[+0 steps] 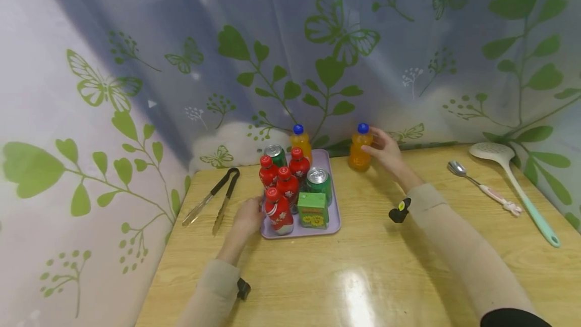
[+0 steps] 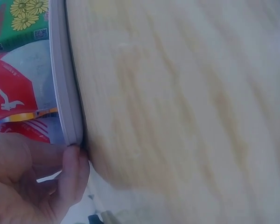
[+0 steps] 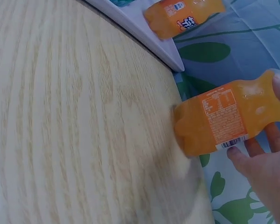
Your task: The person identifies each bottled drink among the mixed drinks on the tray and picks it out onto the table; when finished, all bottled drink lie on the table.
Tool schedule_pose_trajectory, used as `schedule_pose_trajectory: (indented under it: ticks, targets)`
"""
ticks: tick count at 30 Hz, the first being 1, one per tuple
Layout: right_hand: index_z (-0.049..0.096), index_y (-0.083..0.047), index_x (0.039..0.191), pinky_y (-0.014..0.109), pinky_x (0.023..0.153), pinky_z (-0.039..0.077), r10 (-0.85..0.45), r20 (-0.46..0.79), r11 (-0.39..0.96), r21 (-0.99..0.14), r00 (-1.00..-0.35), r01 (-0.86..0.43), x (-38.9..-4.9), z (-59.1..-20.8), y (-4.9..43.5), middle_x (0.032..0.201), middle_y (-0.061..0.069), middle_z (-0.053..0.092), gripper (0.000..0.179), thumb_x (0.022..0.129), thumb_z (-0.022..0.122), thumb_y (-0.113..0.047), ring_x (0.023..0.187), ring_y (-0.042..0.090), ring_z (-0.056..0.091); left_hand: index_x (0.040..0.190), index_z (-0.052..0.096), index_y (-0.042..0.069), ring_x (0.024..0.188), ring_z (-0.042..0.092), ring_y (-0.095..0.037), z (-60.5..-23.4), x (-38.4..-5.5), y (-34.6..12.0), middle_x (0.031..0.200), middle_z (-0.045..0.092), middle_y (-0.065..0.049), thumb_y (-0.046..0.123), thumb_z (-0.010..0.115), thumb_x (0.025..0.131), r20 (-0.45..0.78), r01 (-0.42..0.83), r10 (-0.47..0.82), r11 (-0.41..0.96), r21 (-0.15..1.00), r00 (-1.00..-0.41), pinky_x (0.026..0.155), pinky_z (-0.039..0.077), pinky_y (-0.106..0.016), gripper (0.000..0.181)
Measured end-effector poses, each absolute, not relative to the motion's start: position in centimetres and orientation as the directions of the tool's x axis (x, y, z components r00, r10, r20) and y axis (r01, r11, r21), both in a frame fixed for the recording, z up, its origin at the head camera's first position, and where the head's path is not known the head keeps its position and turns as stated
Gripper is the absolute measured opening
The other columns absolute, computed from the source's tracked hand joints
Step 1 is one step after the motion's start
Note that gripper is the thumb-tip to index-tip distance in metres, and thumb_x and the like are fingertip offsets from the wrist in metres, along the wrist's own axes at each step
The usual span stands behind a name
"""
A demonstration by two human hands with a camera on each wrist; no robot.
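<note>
Currently | left hand (image 1: 248, 216) pinches smooth lilac tray (image 1: 336, 218) | right hand (image 1: 387, 151) grips waisted orange bottle (image 1: 359, 154) | wood-grain table (image 1: 295, 279)

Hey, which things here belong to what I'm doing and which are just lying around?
Seems part of the job:
purple tray, gripped by your left hand
orange bottle in your right hand
on the tray: four red bottles, two green cans, green carton, second orange bottle

Looks just lying about:
tongs
skimmer
small rabbit-handled spoon

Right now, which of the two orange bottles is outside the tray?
The held orange bottle, in the right hand, right of the lilac tray; the other orange bottle stands in the tray.
</note>
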State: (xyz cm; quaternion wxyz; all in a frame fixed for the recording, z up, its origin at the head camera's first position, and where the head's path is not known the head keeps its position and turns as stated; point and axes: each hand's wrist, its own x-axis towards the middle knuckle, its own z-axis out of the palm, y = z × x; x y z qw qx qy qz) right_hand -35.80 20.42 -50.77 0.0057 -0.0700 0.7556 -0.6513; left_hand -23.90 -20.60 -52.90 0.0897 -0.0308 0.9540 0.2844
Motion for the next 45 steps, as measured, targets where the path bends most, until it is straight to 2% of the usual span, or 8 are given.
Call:
schedule_pose_trajectory:
  ticks: [6,10,16,23,26,30,38,45]
  targets:
    - [0.033,-0.005,0.164,0.06,0.13,0.029,-0.095,0.11,0.151,-0.981,-0.989,-0.124,-36.1,-50.6,20.6,0.168,0.027,0.034,0.07,0.102,0.066,-0.007,0.153,0.048,0.037,0.148,0.053,-0.005,0.085,0.067,-0.024,-53.1,-24.0,-20.9,0.111,0.073,-0.02,0.003,0.065,0.094,-0.19,-0.116,-0.003,0.802,0.585,-0.982,0.066,0.057,-0.03,0.056]
    - [0.035,0.0,0.161,0.062,0.132,0.024,-0.065,0.215,0.14,-0.965,-0.975,-0.222,-35.6,-49.4,20.2,0.165,0.028,0.037,0.066,0.102,0.064,-0.005,0.154,0.046,0.034,0.148,0.054,-0.005,0.094,0.069,-0.027,-53.2,-23.8,-21.4,0.115,0.072,-0.021,0.003,0.065,0.094,-0.179,-0.112,-0.001,0.786,0.608,-0.984,0.075,0.06,-0.035,0.056]
    - [0.043,0.005,0.153,0.058,0.132,0.026,0.04,0.437,0.128,-0.894,-0.899,-0.429,-33.9,-45.9,18.0,0.156,0.029,0.047,0.057,0.101,0.064,-0.001,0.15,0.042,0.041,0.15,0.052,-0.005,0.078,0.063,-0.023,-52.9,-23.9,-21.8,0.096,0.068,-0.015,0.002,0.066,0.093,-0.168,-0.105,0.004,0.767,0.633,-0.986,0.063,0.053,-0.029,0.059]
    - [0.04,-0.001,0.159,0.061,0.125,0.038,-0.145,0.544,0.215,-0.798,-0.826,-0.563,-33.5,-44.8,15.1,0.157,0.028,0.046,0.064,0.1,0.066,0.0,0.147,0.045,0.047,0.149,0.053,-0.005,0.086,0.066,-0.023,-52.8,-24.4,-21.5,0.104,0.072,-0.016,0.003,0.064,0.094,-0.15,-0.08,0.01,0.811,0.58,-0.989,0.067,0.054,-0.029,0.056]
    - [0.037,-0.005,0.163,0.059,0.121,0.044,-0.254,0.528,0.297,-0.755,-0.811,-0.585,-33.8,-45.2,14.2,0.161,0.024,0.043,0.067,0.102,0.066,-0.005,0.144,0.045,0.051,0.149,0.053,-0.004,0.086,0.065,-0.022,-53.0,-24.3,-21.2,0.107,0.072,-0.016,0.004,0.063,0.096,-0.166,-0.093,0.004,0.816,0.571,-0.986,0.066,0.055,-0.029,0.055]
    - [0.032,-0.008,0.165,0.056,0.122,0.044,-0.364,0.455,0.375,-0.727,-0.813,-0.575,-34.4,-45.7,13.1,0.167,0.02,0.038,0.069,0.105,0.065,-0.015,0.144,0.044,0.052,0.15,0.052,-0.004,0.085,0.066,-0.022,-53.3,-24.0,-20.9,0.109,0.072,-0.018,0.003,0.062,0.096,-0.173,-0.094,0.009,0.811,0.578,-0.985,0.065,0.055,-0.029,0.056]
    - [0.028,-0.022,0.168,0.058,0.126,0.038,-0.447,0.275,0.424,-0.772,-0.851,-0.473,-35.5,-46.0,11.8,0.172,0.011,0.032,0.073,0.106,0.063,-0.033,0.152,0.039,0.044,0.151,0.051,-0.003,0.087,0.067,-0.023,-53.3,-23.6,-21.0,0.112,0.073,-0.019,0.004,0.063,0.096,-0.175,-0.1,0.009,0.793,0.601,-0.984,0.066,0.055,-0.031,0.057]
    - [0.023,-0.021,0.169,0.06,0.125,0.039,-0.478,0.168,0.465,-0.784,-0.862,-0.411,-36.4,-46.3,10.7,0.176,0.01,0.025,0.078,0.105,0.065,-0.031,0.153,0.042,0.041,0.151,0.051,-0.003,0.077,0.064,-0.019,-53.4,-23.3,-20.9,0.103,0.073,-0.016,0.005,0.063,0.097,-0.175,-0.101,0.007,0.792,0.602,-0.985,0.06,0.052,-0.028,0.056]
